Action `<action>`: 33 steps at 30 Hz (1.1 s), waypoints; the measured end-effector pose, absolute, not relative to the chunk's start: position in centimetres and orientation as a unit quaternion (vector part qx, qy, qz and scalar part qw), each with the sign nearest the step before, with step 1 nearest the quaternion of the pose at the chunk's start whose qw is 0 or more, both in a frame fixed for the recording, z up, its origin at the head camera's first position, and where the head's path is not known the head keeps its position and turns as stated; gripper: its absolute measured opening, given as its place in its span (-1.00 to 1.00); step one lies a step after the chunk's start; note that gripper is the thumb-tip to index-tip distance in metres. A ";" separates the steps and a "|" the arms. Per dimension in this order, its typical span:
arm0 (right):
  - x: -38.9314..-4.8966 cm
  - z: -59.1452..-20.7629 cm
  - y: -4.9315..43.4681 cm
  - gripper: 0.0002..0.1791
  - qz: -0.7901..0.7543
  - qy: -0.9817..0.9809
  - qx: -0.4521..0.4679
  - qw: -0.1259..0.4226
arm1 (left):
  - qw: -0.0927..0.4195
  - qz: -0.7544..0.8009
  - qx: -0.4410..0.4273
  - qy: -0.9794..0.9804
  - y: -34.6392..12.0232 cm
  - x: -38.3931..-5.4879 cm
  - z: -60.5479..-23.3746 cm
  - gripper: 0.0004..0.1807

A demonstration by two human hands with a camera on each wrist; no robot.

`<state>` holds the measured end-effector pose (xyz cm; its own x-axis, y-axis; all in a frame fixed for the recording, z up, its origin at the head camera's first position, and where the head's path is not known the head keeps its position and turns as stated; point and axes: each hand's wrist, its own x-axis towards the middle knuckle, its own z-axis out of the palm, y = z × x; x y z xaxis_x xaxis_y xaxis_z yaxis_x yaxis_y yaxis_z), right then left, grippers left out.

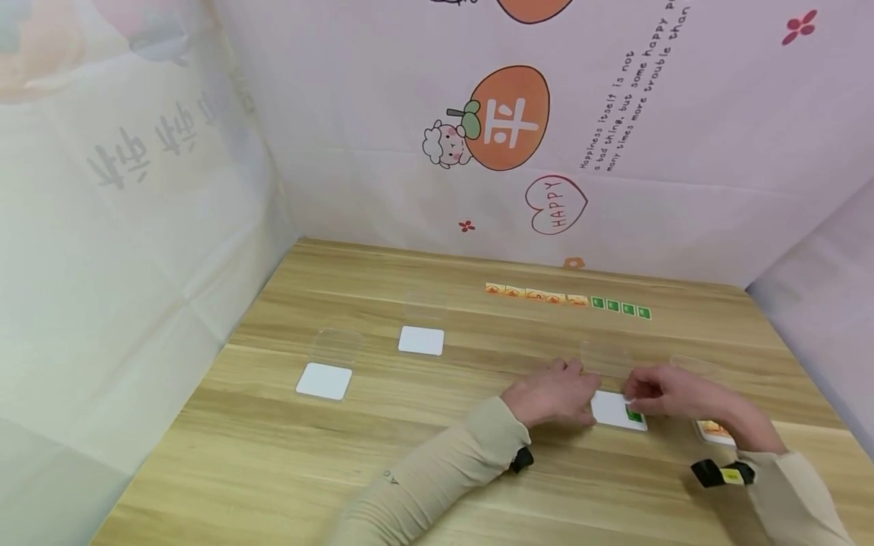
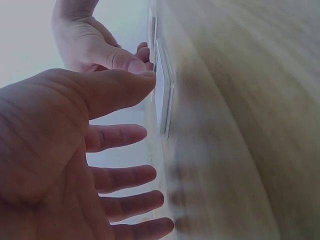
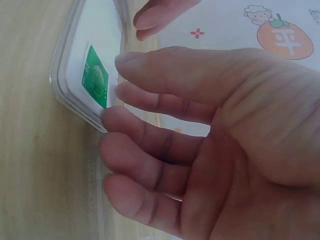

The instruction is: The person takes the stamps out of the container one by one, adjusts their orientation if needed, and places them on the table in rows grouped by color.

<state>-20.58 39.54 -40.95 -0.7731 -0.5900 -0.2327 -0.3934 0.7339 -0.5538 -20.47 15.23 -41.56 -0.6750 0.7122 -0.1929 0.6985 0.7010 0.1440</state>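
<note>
A green stamp-like piece (image 1: 634, 413) lies flat at the right end of a white card in a clear-edged case (image 1: 610, 409). The right wrist view shows the green piece (image 3: 95, 77) with a round pale picture. At the case's left end is my left hand (image 1: 556, 393); its thumb (image 2: 117, 90) reaches to the case edge and its other fingers are spread fairly straight. My right hand (image 1: 676, 390) is over the right end, its fingers loosely bent beside the green piece with nothing visible between them. One right fingertip (image 3: 117, 120) is at the case's corner.
Two more white cases lie to the left, one nearer (image 1: 324, 381) and one farther (image 1: 421, 340). Another case with an orange piece (image 1: 715, 431) is partly behind my right arm. Toward the back runs a row of orange pieces (image 1: 536, 295) and green pieces (image 1: 620, 307). Printed cloth (image 1: 382, 182) borders the wooden table (image 1: 273, 462).
</note>
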 end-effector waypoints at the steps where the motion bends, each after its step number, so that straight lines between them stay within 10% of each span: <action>1: -20.5 -41.0 39.6 -0.90 -0.245 0.909 -0.270 0.201 | 0.117 0.028 0.384 0.915 15.3 -20.4 -41.6 -0.56; 33: -19.8 -41.2 38.7 -0.82 -0.239 0.918 -0.220 0.225 | 0.090 -0.021 0.322 0.942 17.2 -18.9 -42.4 -0.50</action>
